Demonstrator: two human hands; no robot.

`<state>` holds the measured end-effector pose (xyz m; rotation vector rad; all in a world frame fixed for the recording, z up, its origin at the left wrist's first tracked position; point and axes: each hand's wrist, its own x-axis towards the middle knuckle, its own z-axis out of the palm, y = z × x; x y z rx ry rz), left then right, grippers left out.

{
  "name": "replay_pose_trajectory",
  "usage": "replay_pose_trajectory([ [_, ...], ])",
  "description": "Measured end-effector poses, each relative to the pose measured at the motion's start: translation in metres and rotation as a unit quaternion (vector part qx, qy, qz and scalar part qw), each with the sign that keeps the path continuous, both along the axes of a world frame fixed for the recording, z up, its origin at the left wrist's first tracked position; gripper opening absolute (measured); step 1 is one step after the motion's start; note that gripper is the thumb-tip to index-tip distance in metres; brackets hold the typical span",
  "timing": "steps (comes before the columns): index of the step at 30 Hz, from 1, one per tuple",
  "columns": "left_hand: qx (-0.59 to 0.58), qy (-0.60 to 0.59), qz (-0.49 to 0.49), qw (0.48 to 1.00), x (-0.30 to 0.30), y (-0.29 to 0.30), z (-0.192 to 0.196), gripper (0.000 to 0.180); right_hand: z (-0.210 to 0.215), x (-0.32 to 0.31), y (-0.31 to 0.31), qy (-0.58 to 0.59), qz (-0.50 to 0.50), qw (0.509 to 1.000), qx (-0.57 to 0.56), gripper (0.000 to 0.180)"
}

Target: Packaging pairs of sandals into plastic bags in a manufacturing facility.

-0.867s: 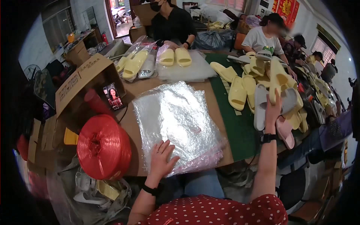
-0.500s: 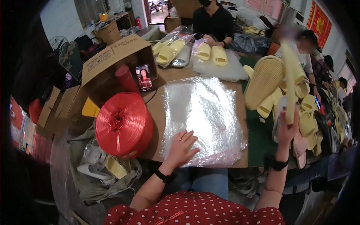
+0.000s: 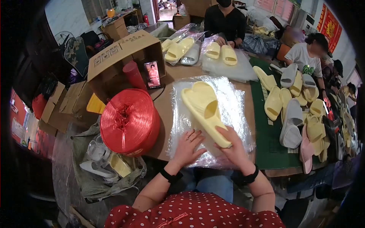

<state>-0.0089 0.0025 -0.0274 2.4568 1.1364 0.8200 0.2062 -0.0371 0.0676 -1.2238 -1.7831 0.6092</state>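
Note:
A pair of pale yellow slippers (image 3: pixel 198 102), held close together, slants above the stack of clear plastic bags (image 3: pixel 238 110). My right hand (image 3: pixel 234 149) grips them at the end nearer to me, fingers and thumb closed round the edge. My left hand (image 3: pixel 187 146) rests on the near left part of the bags with its fingers spread and nothing in it. The slippers cover the middle of the bag stack. How the two slippers meet underneath is hidden.
To the left are a big red twine roll (image 3: pixel 129 121), a cardboard box (image 3: pixel 125 49) and a lit phone (image 3: pixel 153 74). Loose slippers lie on a green mat (image 3: pixel 268 148) at right. Across the table, a person (image 3: pixel 225 22) handles slippers on more bags (image 3: pixel 228 70).
My right hand has brought the yellow slippers from the pile at right over the bags. My left hand stays on the bags. The view has shifted slightly.

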Motion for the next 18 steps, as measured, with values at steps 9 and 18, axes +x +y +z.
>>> replay_pose_trajectory([
  [9, -0.005, -0.016, 0.005, 1.0, -0.005, 0.002, -0.008, 0.054, -0.024, -0.068, 0.034, -0.088, -0.05, 0.995, -0.011, 0.067],
  [18, -0.067, 0.017, -0.001, 0.998, -0.003, -0.002, 0.011, 0.05, -0.035, -0.061, 0.063, -0.225, -0.079, 0.971, -0.03, 0.078],
])
